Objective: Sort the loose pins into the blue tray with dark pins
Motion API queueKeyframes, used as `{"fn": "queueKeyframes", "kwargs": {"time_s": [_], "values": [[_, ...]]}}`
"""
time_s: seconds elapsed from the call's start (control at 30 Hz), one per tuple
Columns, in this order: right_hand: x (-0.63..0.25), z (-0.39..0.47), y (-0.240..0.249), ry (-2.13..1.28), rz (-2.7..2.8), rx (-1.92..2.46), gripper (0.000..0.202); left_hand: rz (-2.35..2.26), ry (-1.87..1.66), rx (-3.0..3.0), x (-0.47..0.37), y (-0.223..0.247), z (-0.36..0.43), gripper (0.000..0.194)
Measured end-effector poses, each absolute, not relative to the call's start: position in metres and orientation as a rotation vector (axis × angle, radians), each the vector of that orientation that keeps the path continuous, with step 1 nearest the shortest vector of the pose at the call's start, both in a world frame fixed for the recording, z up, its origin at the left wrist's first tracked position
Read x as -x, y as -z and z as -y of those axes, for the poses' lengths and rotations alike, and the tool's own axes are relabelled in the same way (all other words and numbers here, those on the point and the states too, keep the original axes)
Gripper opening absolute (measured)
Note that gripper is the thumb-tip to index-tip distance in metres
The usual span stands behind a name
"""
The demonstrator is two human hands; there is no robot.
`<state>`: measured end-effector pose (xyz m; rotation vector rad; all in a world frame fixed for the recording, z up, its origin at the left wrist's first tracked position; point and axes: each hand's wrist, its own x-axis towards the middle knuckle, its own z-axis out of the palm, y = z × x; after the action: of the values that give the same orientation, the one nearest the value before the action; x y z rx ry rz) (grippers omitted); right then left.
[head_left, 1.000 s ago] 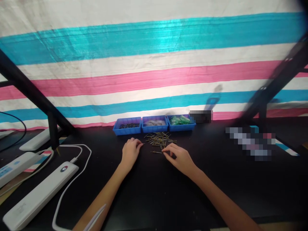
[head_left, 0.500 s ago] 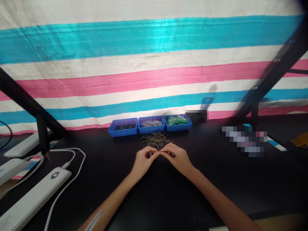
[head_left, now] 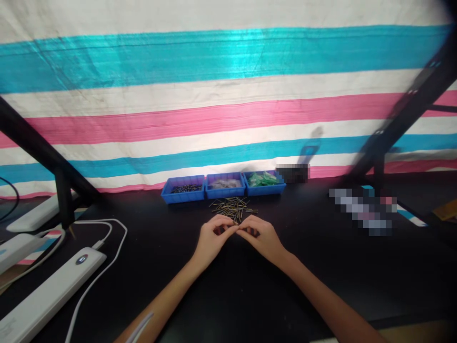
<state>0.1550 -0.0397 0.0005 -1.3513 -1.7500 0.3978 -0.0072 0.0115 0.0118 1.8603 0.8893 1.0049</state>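
My left hand [head_left: 215,237] and my right hand [head_left: 259,234] meet fingertip to fingertip above the black table. Both are closed in a pinch, thumbs against fingers. Whatever lies between the fingertips is too small and too hidden to name. Just beyond them spreads a loose pile of thin, brass-coloured metal pins [head_left: 232,207], its near edge partly covered by the fingers. Behind the pile stand three blue bins in a row: the left bin [head_left: 183,197] holds dark thin pins, the middle bin [head_left: 225,193] pale clear pieces, and the right bin [head_left: 266,190] green pieces.
A white power bank [head_left: 53,295] with a white cable [head_left: 119,247] lies at the left. Black slanted frame legs [head_left: 46,150] rise on both sides. A striped sheet [head_left: 200,109] hangs behind the table [head_left: 228,300]. Blurred-out items lie at the right.
The fingers of both hands have shifted slightly while staying pinched together at the same spot. The pile and the bins have not changed.
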Motion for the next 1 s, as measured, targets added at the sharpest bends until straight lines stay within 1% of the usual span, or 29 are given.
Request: {"fn": "queueKeyframes", "kwargs": {"time_s": [0.13,0.4,0.47,0.57,0.7,0.77,0.87,0.9,0.93,1.0], "values": [[-0.149,0.041,0.001,-0.453,1.8,1.326,0.018,-0.851,-1.014,-1.828,0.007,-0.008,-0.011,0.016],[-0.155,0.039,-0.01,-0.421,1.58,1.273,0.017,-0.883,-1.03,-1.849,0.011,-0.013,-0.016,0.019],[-0.155,0.038,-0.009,-0.393,1.564,1.3,0.016,-0.941,-1.045,-1.873,0.015,-0.013,-0.022,0.021],[-0.155,0.039,-0.006,-0.359,1.577,1.347,0.015,-1.151,-1.192,-1.881,0.027,-0.013,-0.043,0.025],[-0.154,0.039,-0.001,-0.346,1.613,1.356,0.015,-1.502,-1.386,-1.834,0.051,-0.019,-0.087,0.033],[-0.154,0.038,0.0,-0.337,1.618,1.352,0.015,-1.506,-1.426,-1.843,0.06,-0.025,-0.104,0.039],[-0.156,0.037,0.001,-0.321,1.617,1.357,0.014,-1.425,-1.421,-1.896,0.06,-0.03,-0.11,0.06],[-0.157,0.036,0.001,-0.32,1.621,1.363,0.014,-1.398,-1.411,-1.929,0.057,-0.03,-0.105,0.062],[-0.158,0.036,0.001,-0.319,1.629,1.369,0.014,-1.367,-1.386,-1.98,0.053,-0.029,-0.099,0.059],[-0.158,0.036,0.001,-0.318,1.649,1.385,0.014,-1.253,-1.255,-2.152,0.044,-0.024,-0.082,0.04]]}}
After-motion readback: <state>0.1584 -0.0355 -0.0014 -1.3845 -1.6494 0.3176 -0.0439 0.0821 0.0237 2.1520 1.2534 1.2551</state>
